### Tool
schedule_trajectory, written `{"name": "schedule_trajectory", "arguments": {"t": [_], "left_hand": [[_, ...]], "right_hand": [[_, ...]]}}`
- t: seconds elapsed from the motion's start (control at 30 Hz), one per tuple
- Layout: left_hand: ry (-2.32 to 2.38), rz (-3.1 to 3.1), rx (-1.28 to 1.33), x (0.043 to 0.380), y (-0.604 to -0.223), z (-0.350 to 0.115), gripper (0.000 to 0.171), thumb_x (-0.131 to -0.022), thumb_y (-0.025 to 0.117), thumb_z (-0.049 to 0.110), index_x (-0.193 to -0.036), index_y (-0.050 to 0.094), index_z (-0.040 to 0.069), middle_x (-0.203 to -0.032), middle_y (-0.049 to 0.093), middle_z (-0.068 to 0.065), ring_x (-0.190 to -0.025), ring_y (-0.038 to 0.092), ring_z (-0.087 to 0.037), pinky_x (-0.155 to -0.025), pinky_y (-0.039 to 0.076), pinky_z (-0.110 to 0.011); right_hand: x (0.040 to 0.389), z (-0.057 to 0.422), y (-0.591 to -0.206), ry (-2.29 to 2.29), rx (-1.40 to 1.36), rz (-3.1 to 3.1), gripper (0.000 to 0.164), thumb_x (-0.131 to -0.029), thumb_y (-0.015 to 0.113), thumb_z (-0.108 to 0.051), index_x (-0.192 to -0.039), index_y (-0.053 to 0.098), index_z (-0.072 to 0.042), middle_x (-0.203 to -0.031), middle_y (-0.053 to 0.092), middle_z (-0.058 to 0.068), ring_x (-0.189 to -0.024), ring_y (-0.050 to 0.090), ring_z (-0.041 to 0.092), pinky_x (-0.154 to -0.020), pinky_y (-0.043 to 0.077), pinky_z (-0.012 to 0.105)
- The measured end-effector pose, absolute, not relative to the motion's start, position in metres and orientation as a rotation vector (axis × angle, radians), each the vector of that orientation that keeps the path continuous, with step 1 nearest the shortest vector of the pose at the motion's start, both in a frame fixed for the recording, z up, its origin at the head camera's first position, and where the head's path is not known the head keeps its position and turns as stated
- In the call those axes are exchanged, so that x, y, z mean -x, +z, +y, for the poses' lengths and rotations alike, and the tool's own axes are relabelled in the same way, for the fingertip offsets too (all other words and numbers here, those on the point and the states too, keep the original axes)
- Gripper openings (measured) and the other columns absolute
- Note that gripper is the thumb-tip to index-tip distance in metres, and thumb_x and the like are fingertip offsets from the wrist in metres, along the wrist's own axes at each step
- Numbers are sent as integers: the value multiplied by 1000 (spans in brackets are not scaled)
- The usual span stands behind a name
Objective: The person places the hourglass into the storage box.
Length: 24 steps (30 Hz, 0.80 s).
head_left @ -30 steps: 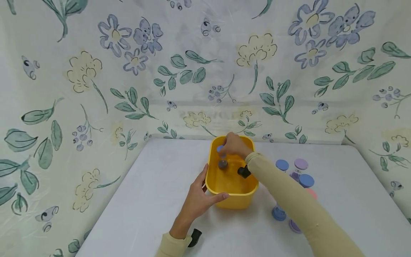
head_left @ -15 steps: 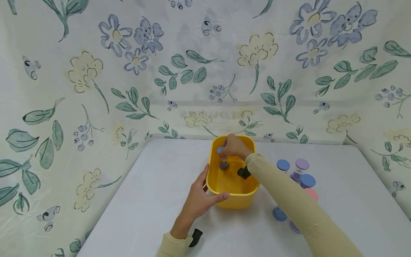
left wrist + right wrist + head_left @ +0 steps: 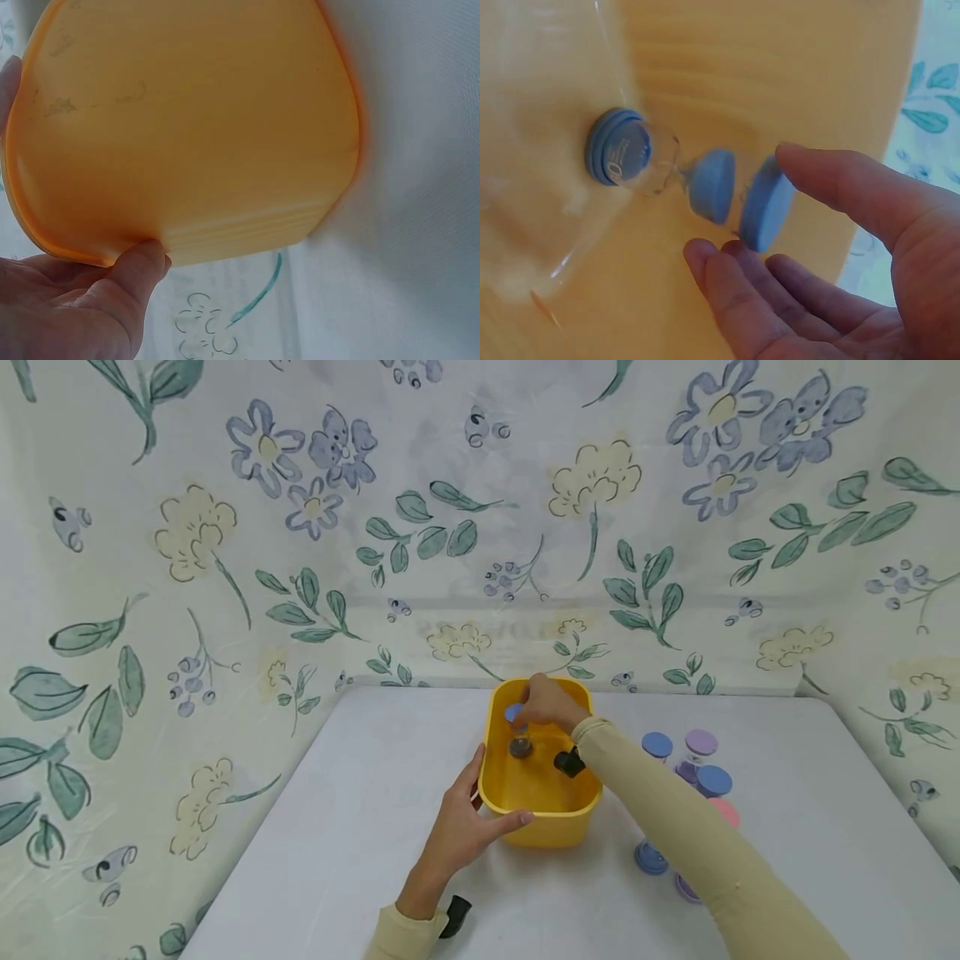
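Note:
A yellow plastic bin (image 3: pixel 542 833) stands near the back of the white table. My left hand (image 3: pixel 459 825) grips its near left corner, the thumb over the front rim and the fingers along the left wall. The left wrist view shows that hand (image 3: pixel 97 300) against the bin's outside. Inside the bin is a blue-capped hourglass (image 3: pixel 712 184) with blue sand, its far cap against the bin. My right hand (image 3: pixel 547 703) reaches in from the right. Its thumb and fingertips pinch the hourglass's nearer cap (image 3: pixel 769 204) at the edges.
To the right of the bin stand several hourglasses with blue (image 3: pixel 657 745), purple (image 3: pixel 701 742) and pink (image 3: pixel 724 812) caps. The right sleeve (image 3: pixel 667 827) partly covers them. A flower-patterned cloth (image 3: pixel 480 527) rises behind the table and at both sides.

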<state>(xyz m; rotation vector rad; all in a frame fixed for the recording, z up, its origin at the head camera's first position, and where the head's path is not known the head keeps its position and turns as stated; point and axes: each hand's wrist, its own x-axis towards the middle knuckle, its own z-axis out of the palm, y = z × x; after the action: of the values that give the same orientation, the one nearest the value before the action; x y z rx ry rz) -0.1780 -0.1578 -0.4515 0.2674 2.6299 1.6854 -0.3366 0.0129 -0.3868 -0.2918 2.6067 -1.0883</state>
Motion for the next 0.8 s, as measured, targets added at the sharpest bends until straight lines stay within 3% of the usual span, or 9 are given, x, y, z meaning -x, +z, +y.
{"name": "schedule_trajectory", "arguments": {"t": [0.07,0.17,0.47,0.8], "left_hand": [[1687,2634,-272,178,-453,-158,115,-79,87,52,-167,20,19,-172,29,1,-155,39,-26,-123,40,-48],[1690,2636,-283,177,-454,-159,115,-79,87,51,-167,20,19,-171,29,1,-155,39,-26,-122,40,-48],[1678,2653,-274,179,-452,-159,115,-79,87,53,-167,20,19,-171,30,1,-155,39,-26,-122,40,-48],[1728,2603,-284,179,-451,-157,116,-79,87,51,-167,19,21,-171,30,1,-155,39,-26,-122,40,-49]], "right_hand": [[337,14,-384,-1091,284,2596,59,-82,84,-16,-131,63,7,-131,68,18,-114,64,31,-111,54,44],[337,17,-379,-1096,290,2588,69,-82,84,-17,-140,57,7,-144,61,21,-129,61,35,-117,49,49],[333,27,-350,-1101,438,2660,61,-86,84,-19,-137,61,3,-130,69,18,-118,66,32,-109,57,41],[305,70,-315,-1256,616,2687,58,-89,81,-19,-139,61,1,-131,68,21,-121,69,36,-104,59,47]]}}
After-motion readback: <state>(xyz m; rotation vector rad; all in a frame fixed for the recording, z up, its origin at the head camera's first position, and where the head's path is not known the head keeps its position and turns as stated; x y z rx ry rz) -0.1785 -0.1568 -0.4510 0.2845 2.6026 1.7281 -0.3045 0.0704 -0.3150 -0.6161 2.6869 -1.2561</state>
